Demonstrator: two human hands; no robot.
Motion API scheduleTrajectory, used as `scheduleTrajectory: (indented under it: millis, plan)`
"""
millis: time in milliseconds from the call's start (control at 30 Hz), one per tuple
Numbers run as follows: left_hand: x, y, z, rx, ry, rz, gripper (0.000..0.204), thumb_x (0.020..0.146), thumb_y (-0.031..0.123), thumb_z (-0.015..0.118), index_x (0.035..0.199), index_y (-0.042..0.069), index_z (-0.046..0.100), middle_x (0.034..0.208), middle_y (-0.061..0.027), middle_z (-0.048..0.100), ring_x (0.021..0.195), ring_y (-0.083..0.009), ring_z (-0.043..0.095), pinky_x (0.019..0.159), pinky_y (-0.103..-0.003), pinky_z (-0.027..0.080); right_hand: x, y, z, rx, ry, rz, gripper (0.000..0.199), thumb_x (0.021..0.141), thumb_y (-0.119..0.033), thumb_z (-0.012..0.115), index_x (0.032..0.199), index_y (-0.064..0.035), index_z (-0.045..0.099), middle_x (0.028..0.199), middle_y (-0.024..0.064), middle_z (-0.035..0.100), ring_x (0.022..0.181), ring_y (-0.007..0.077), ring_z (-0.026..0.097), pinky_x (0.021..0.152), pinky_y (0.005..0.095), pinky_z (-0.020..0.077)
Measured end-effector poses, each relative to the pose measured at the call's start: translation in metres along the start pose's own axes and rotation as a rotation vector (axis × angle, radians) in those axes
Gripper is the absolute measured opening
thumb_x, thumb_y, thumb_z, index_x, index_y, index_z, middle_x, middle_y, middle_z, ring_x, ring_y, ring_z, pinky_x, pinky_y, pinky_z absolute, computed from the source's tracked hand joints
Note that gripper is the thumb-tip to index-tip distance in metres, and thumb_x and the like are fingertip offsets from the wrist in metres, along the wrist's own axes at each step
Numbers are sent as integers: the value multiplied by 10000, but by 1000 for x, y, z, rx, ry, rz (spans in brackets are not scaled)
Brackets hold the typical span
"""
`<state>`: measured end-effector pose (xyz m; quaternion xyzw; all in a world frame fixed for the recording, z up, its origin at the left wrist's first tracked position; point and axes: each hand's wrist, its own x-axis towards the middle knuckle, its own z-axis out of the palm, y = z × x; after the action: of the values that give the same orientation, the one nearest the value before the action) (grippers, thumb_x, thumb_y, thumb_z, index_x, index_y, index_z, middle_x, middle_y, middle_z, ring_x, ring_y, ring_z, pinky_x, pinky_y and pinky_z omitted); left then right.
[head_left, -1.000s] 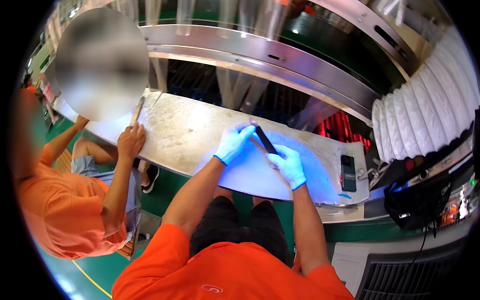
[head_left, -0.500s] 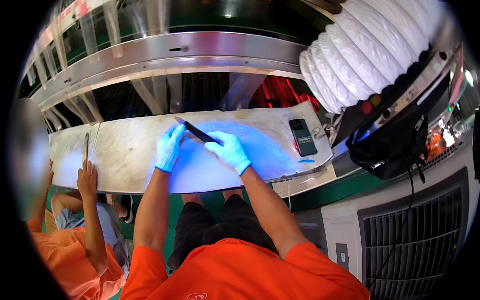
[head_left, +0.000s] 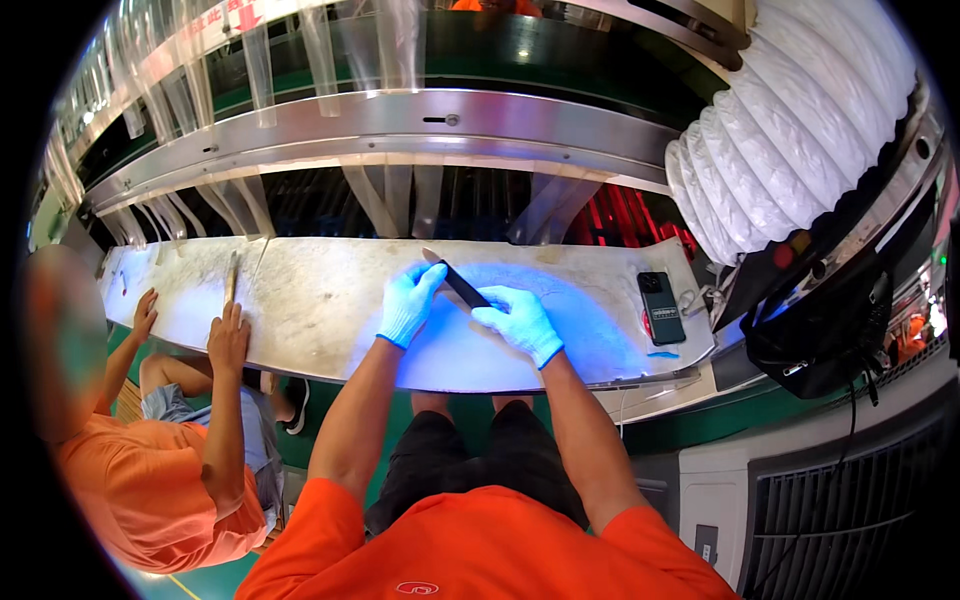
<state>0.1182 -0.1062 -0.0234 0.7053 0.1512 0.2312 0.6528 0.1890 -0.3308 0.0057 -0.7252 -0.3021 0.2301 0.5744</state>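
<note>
A long, slim dark strip with a pale pointed tip (head_left: 462,287) slants between my hands, above the blue-lit part of the worktop (head_left: 450,370). Its kind is not clear. My left hand (head_left: 409,308), in a white knitted glove, closes on it near the pale tip. The other end lies in the closed fingers of my right hand (head_left: 522,322), gloved the same way, which hide that end.
A dark phone (head_left: 660,308) and a small blue piece (head_left: 663,355) lie at the right. To my left, a co-worker's bare hand (head_left: 229,338) holds a pale slim strip (head_left: 231,278). Behind are a metal rail (head_left: 500,125), clear hanging strips and a white ribbed duct (head_left: 770,150).
The view has shifted, so everything appears further right and a little lower. Both my hands keep their hold on the dark strip, with its slant slightly steeper.
</note>
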Motion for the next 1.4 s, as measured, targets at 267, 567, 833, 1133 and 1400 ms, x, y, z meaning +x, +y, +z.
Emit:
scheduleTrajectory:
  millis: [267, 567, 833, 1133, 1400]
  plan:
    - [4, -6, 9, 23, -35, -43, 379, 1008, 355, 708, 1133, 2, 768, 942, -126, 777, 865, -189, 725, 825, -352, 567, -3, 1, -9, -77, -11, -17, 380, 916, -167, 773, 1244, 21, 747, 1007, 55, 760, 887, 143, 691, 813, 303, 560]
    - [2, -7, 12, 54, -18, -11, 375, 1005, 347, 706, 1095, -11, 773, 913, -121, 779, 846, -169, 710, 803, -329, 563, -4, 8, -12, 54, 22, 57, 398, 909, -133, 774, 1278, 13, 738, 1028, 80, 768, 880, 147, 698, 806, 306, 568]
    - [-5, 1, 14, 113, -58, 34, 387, 1009, 364, 700, 1098, -4, 777, 954, -138, 786, 865, -205, 736, 817, -355, 571, -8, 0, -9, -54, 12, -1, 467, 866, -145, 821, 1298, 7, 730, 1071, 73, 772, 959, 145, 706, 873, 324, 576]
    - [-16, 25, 4, 432, -37, 153, 405, 985, 412, 704, 1076, 25, 782, 958, -200, 759, 871, -336, 742, 837, -429, 577, -1, -21, -4, -163, -82, 106, 300, 887, -148, 782, 1124, 34, 766, 901, 48, 741, 775, 120, 667, 708, 305, 546]
    - [-22, 38, 9, 430, -100, 108, 429, 982, 459, 680, 1067, 54, 795, 1003, -194, 758, 921, -367, 728, 851, -446, 570, -6, 1, -4, -17, 43, 55, 148, 899, -102, 768, 955, 29, 727, 787, -7, 670, 671, 76, 588, 593, 263, 468]
